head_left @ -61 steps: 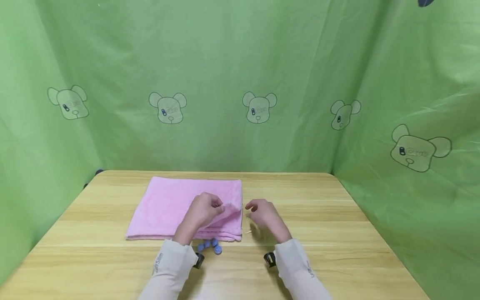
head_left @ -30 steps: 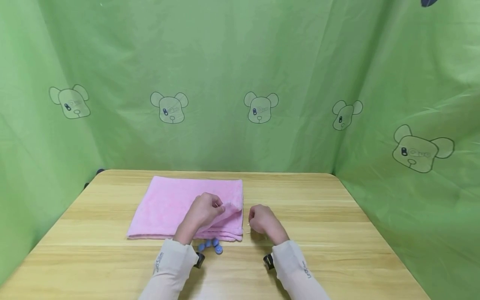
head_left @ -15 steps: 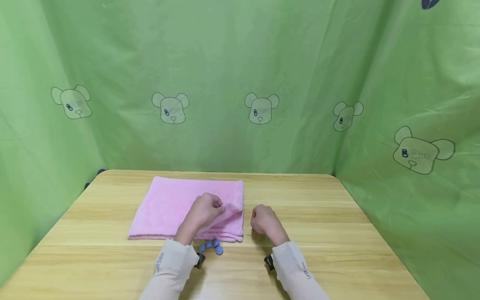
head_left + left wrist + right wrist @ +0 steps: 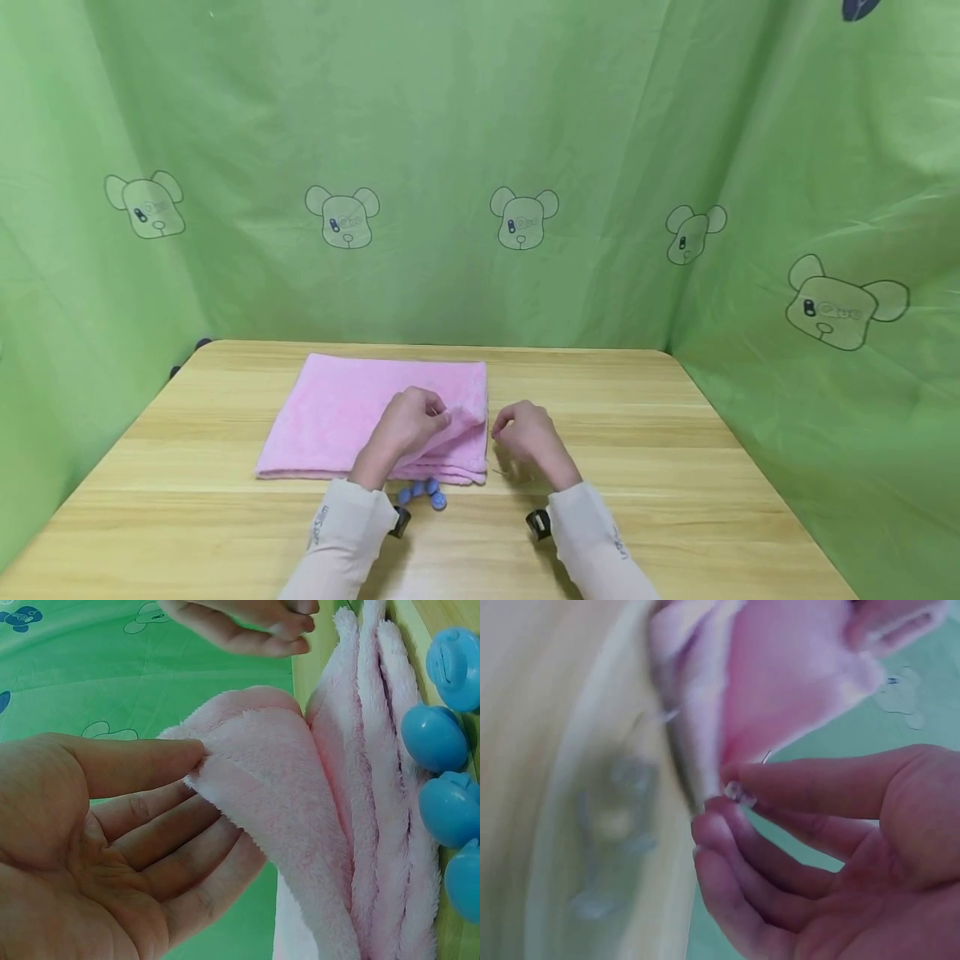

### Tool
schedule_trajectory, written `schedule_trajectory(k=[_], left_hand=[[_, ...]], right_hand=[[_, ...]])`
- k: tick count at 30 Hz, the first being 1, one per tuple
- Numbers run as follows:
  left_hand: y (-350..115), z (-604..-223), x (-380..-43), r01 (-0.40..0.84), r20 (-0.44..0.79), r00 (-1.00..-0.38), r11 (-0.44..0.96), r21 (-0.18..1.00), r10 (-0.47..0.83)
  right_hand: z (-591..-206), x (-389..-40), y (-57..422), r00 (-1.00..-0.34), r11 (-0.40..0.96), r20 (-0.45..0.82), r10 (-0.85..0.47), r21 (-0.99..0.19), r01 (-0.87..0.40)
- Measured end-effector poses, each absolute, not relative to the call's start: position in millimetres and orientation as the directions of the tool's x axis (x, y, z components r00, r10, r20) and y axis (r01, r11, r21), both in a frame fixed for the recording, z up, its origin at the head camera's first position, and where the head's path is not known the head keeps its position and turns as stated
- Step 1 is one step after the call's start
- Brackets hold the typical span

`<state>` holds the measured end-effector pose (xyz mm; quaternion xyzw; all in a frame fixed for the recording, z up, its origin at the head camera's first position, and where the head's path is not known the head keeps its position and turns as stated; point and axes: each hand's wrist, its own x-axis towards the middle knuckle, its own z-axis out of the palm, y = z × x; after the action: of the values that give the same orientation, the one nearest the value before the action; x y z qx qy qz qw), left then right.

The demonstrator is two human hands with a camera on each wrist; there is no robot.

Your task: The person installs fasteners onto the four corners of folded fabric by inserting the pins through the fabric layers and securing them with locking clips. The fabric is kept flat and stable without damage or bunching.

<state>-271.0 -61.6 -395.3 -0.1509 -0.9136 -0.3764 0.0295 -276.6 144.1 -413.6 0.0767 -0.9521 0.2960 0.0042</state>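
Note:
A folded pink plush cloth lies on the table. My left hand pinches its near right corner between thumb and fingers and holds that flap raised, as the left wrist view shows with the plush corner. Just right of the cloth, my right hand is above the table. In the right wrist view its thumb and fingertips pinch a small pin with a clear head; a thin metal point sticks up beside the thumb. Several blurred clear-headed pins rest on the table below that hand.
Several round blue plastic caps sit by the cloth's near edge, close to the left wrist. Closer up, one blue cap nearly touches the folded layers. Green curtains surround the wooden table.
My right hand went down to the table beside the cloth, its fingers curled in, and has risen slightly leftward with a pin. My left hand keeps the corner raised in the same spot.

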Motion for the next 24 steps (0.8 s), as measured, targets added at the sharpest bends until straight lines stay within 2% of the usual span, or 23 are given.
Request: schedule_trajectory(k=[7, 16, 24], left_hand=[[-62, -396, -272, 0.309, 0.180, -0.950, 0.670, 0.675, 0.256], [-60, -396, -271, 0.288, 0.156, -0.955, 0.671, 0.683, 0.250], [-59, -394, -271, 0.295, 0.150, -0.952, 0.679, 0.672, 0.266]], right_hand=[[-405, -275, 139, -0.971, 0.678, 0.060, -0.232, -0.706, -0.205], [-403, -271, 132, -0.964, 0.488, 0.011, -0.266, -0.860, -0.145], [-410, -272, 125, -0.952, 0.456, 0.015, -0.305, -0.875, -0.160]])
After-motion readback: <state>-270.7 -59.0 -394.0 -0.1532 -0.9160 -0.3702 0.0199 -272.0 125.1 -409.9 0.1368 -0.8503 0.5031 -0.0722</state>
